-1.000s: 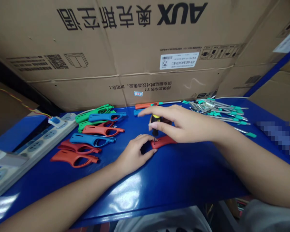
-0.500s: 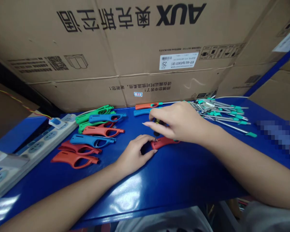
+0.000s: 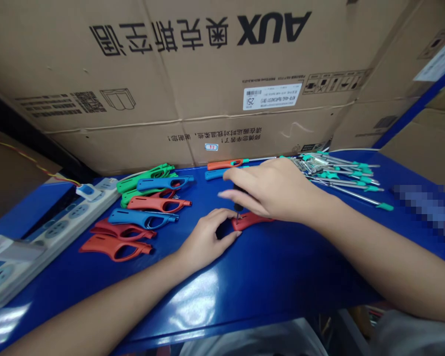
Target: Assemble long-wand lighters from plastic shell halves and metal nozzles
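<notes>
My left hand pinches the near-left end of a red lighter handle between thumb and fingers, keeping it flat on the blue table. In my right hand is a screwdriver, held upright with its dark grip mostly hidden by the fingers. Its thin shaft points down at the left end of the red handle, where the tip meets or nearly meets the surface. The far end of the handle is covered by my right hand.
Left of my hands lie several loose lighter handles, among them a blue handle and an orange handle. A power strip runs along the left. Metal lighter tubes with teal parts are piled back right. Behind stands a cardboard box.
My right hand has turned slightly around the screwdriver, whose grip now shows less. The left hand and the red handle stay in place; the camera view has shifted a little.
</notes>
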`<state>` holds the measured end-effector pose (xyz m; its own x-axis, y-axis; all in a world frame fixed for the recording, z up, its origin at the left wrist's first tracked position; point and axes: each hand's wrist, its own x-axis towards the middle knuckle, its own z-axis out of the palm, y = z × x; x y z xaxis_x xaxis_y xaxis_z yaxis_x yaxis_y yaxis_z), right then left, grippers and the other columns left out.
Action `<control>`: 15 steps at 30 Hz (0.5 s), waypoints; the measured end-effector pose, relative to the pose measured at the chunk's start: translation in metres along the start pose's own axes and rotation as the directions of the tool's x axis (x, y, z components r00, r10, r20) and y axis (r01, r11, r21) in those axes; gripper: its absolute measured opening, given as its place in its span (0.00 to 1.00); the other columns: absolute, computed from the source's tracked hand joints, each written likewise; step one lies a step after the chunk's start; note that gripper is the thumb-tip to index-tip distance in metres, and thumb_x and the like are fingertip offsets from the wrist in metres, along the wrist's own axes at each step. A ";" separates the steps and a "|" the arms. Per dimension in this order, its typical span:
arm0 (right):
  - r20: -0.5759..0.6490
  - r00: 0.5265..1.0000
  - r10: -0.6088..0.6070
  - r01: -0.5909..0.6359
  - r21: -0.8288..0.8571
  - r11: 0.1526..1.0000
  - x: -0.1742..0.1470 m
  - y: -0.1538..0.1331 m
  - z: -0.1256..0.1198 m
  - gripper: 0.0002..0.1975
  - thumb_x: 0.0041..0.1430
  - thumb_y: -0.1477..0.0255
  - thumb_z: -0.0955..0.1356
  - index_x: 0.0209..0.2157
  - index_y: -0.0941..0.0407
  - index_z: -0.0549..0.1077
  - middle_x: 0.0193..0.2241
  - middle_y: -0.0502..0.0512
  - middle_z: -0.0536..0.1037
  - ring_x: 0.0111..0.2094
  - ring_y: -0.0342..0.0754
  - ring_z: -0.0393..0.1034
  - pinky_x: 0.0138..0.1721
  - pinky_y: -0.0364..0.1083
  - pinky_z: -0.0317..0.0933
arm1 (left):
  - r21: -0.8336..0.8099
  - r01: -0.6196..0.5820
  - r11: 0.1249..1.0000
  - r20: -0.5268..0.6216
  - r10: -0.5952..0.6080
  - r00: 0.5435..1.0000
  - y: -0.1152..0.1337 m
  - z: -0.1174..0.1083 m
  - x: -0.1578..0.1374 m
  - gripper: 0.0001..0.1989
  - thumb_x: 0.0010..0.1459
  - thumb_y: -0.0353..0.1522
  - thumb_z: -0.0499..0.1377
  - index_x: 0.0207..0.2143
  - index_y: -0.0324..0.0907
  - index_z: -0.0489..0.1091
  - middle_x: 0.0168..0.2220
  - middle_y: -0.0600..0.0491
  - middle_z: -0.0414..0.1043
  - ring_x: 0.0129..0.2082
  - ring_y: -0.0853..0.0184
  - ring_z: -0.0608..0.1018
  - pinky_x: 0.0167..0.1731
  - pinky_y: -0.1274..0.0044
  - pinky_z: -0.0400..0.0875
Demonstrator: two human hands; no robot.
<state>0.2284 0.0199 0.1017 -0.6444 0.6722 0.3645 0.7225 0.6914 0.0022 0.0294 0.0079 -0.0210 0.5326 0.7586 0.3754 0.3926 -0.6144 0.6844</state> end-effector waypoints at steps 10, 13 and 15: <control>-0.133 0.987 0.089 -0.079 0.075 0.994 0.002 -0.004 0.016 0.19 0.70 0.61 0.61 0.37 0.58 0.77 0.28 0.54 0.81 0.28 0.47 0.73 0.29 0.44 0.52 | 0.003 0.019 1.000 0.017 -0.019 1.000 0.002 0.002 0.000 0.12 0.59 0.26 0.63 0.46 0.42 0.71 0.46 0.49 0.77 0.47 0.61 0.78 0.50 0.68 0.72; -0.179 0.968 0.174 -0.180 -0.015 0.984 0.002 -0.014 0.025 0.24 0.70 0.55 0.60 0.33 0.57 0.76 0.23 0.54 0.79 0.25 0.48 0.72 0.25 0.45 0.45 | 0.045 0.015 0.999 0.036 -0.017 0.999 0.005 0.003 0.000 0.13 0.59 0.25 0.62 0.46 0.42 0.71 0.46 0.49 0.77 0.47 0.60 0.78 0.51 0.68 0.72; -0.190 0.954 0.233 -0.242 -0.025 0.970 0.002 -0.019 0.027 0.24 0.70 0.54 0.59 0.35 0.58 0.76 0.22 0.55 0.79 0.23 0.48 0.71 0.24 0.45 0.42 | 0.067 0.010 0.998 0.055 -0.014 0.998 0.008 0.003 0.000 0.14 0.59 0.24 0.61 0.47 0.42 0.71 0.47 0.49 0.77 0.48 0.60 0.77 0.51 0.67 0.72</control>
<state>0.2067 0.0149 0.0771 -0.3982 0.7520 0.5252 0.8632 0.5009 -0.0627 0.0351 0.0027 -0.0172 0.5676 0.7540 0.3307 0.4474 -0.6197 0.6449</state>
